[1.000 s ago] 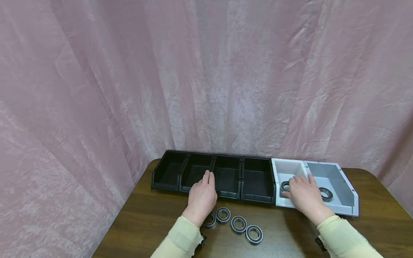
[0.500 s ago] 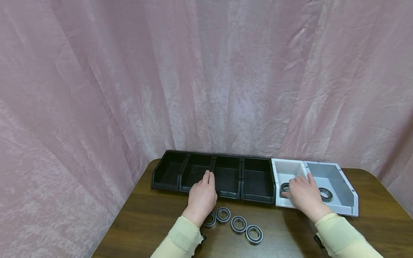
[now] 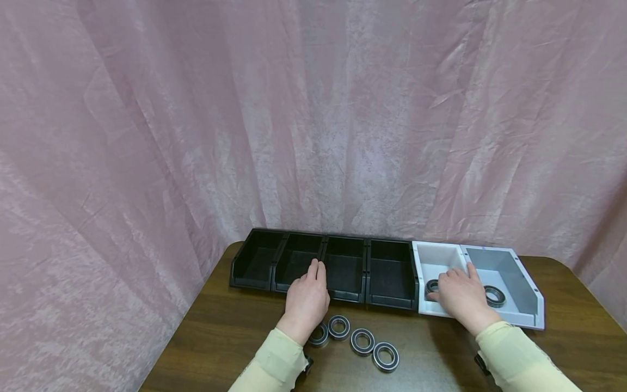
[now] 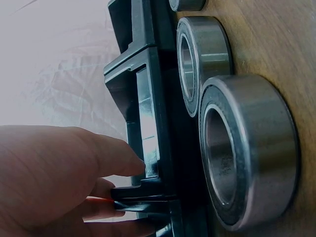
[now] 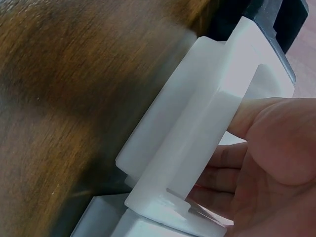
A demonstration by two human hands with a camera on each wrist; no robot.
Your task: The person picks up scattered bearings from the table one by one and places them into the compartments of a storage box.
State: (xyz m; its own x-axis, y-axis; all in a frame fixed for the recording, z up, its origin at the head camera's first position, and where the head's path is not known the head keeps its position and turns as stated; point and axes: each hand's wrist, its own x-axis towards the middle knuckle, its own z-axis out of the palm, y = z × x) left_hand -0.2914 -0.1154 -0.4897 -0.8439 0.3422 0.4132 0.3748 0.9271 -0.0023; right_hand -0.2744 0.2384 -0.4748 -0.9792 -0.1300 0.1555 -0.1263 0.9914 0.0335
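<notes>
My right hand (image 3: 462, 298) reaches down into the white bin (image 3: 438, 251), its index finger lying over the divider beside the grey bin. A bearing (image 3: 431, 285) lies in the white bin next to the thumb; the hand partly covers it, and contact is unclear. In the right wrist view the thumb and fingers dip behind the white front wall (image 5: 197, 123). My left hand (image 3: 307, 301) rests at the front of the black bins (image 3: 345, 283), fingers stretched forward. Close to the left wrist several ring-shaped bearings (image 3: 386, 356) lie on the table; the wrist partly hides one.
The grey bin (image 3: 526, 288) at the right end holds another bearing (image 3: 495, 296). Black, white and grey bins form one row along the back of the wooden table (image 3: 210, 337). A pink curtain (image 3: 313, 120) hangs right behind them.
My right hand has shifted very slightly left, and the bearing by its thumb appears a little nearer the bin's front. The left hand and the bearings on the table have stayed put.
</notes>
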